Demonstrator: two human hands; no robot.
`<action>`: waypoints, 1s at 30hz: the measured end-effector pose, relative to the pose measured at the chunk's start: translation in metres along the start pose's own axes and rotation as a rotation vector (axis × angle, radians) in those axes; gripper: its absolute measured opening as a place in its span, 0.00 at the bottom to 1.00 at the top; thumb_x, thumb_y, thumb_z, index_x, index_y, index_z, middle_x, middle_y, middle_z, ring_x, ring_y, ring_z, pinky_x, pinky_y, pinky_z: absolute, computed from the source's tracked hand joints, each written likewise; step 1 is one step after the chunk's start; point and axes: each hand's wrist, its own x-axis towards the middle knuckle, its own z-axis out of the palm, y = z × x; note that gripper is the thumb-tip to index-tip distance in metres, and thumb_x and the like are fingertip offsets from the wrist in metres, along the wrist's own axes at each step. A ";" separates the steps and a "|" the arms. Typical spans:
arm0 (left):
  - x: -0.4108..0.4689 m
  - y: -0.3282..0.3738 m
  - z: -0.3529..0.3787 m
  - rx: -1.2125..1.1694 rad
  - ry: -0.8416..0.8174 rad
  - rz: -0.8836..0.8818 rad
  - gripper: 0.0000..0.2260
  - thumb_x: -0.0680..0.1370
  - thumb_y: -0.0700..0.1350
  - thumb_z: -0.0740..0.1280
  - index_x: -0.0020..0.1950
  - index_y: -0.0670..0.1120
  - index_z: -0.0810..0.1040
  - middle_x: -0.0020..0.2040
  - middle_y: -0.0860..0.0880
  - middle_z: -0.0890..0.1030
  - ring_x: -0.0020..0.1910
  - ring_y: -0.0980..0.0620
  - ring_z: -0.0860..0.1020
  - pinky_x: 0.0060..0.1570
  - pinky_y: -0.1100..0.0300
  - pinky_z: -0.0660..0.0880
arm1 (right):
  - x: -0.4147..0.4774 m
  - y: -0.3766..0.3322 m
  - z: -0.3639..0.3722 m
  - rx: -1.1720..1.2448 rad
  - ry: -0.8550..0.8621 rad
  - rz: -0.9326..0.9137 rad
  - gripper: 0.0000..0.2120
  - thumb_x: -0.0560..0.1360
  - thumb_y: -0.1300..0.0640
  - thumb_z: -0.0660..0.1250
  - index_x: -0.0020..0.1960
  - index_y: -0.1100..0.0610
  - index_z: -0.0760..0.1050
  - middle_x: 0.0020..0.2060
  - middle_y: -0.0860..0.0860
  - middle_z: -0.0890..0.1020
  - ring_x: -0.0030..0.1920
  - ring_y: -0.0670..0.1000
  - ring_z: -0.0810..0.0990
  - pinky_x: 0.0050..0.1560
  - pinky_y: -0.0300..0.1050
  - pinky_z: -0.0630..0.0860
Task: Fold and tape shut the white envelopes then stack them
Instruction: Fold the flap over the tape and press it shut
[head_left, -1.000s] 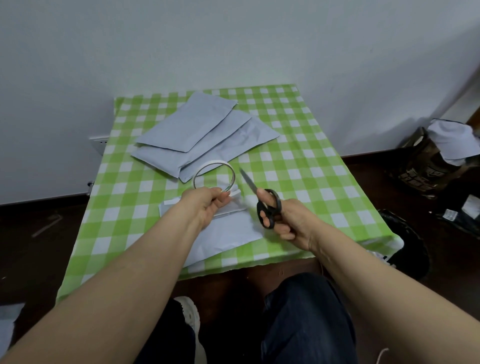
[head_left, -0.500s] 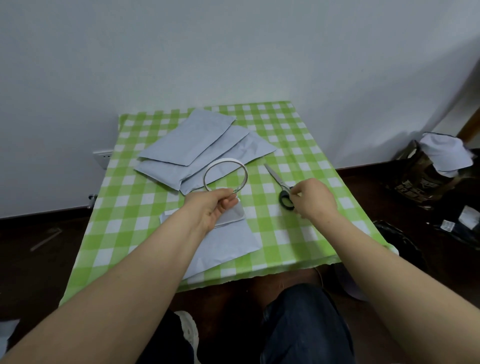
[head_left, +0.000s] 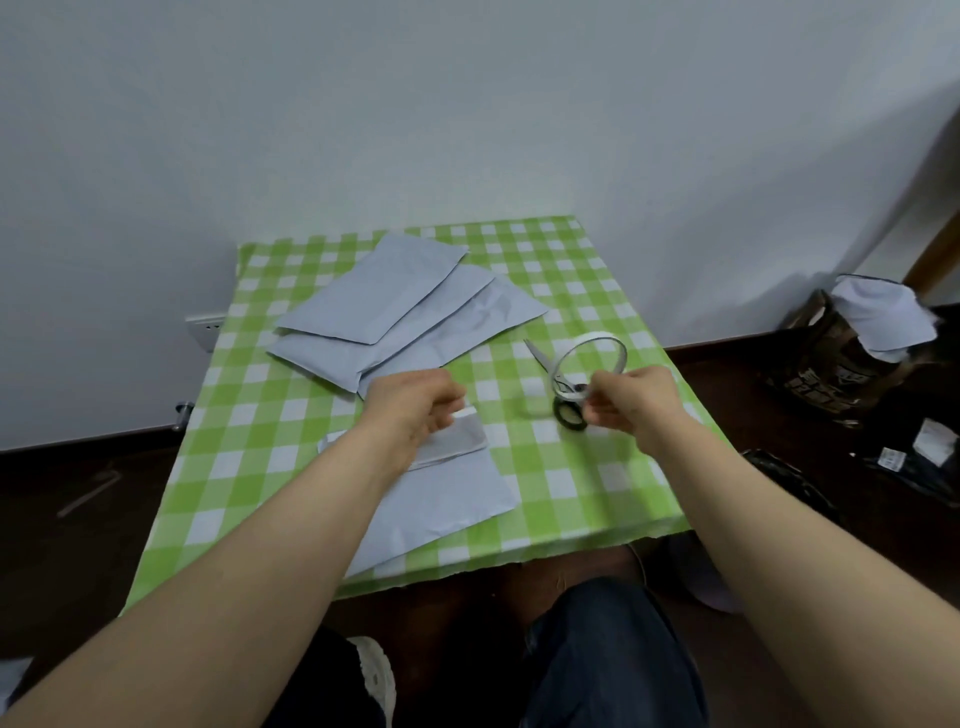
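The tape roll has crossed from your left hand to your right hand, which now pinches the ring at its lower edge, just above the scissors lying flat on the table. Your left hand has dropped onto the envelope in front of you. Its fingers are curled over the folded flap, but the blur hides whether they grasp anything (a pale sliver shows at the fingertips).

The envelope lies on the near half of the table, well apart from the pile of envelopes at the far left. Its folded end points away from you, toward the wall. Its long axis seems to run near to far, slightly skewed, though your arm covers the near corner.

To seal it well, park the roll clear. Press the flap flat along its whole crease, then lay the tape across the flap's free edge so half sits on the body.
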 end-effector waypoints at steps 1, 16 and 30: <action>0.003 -0.004 -0.007 0.160 0.035 0.070 0.08 0.72 0.33 0.69 0.50 0.38 0.79 0.43 0.41 0.79 0.38 0.49 0.77 0.28 0.67 0.73 | 0.008 0.002 -0.010 -0.084 0.038 0.006 0.06 0.71 0.69 0.65 0.36 0.69 0.74 0.24 0.59 0.77 0.18 0.51 0.76 0.25 0.42 0.79; 0.023 -0.038 -0.032 1.079 0.151 0.427 0.20 0.70 0.46 0.72 0.61 0.46 0.78 0.61 0.46 0.76 0.63 0.47 0.72 0.61 0.59 0.67 | -0.017 0.006 0.073 -0.595 -0.328 -0.257 0.09 0.76 0.59 0.65 0.44 0.65 0.80 0.32 0.57 0.78 0.25 0.51 0.69 0.26 0.41 0.66; 0.021 -0.023 -0.026 1.137 0.157 0.455 0.17 0.76 0.50 0.63 0.65 0.57 0.74 0.64 0.54 0.75 0.65 0.52 0.70 0.62 0.55 0.58 | -0.026 0.023 0.090 -0.546 -0.167 -0.509 0.04 0.69 0.55 0.73 0.36 0.54 0.81 0.34 0.48 0.83 0.37 0.50 0.79 0.42 0.51 0.77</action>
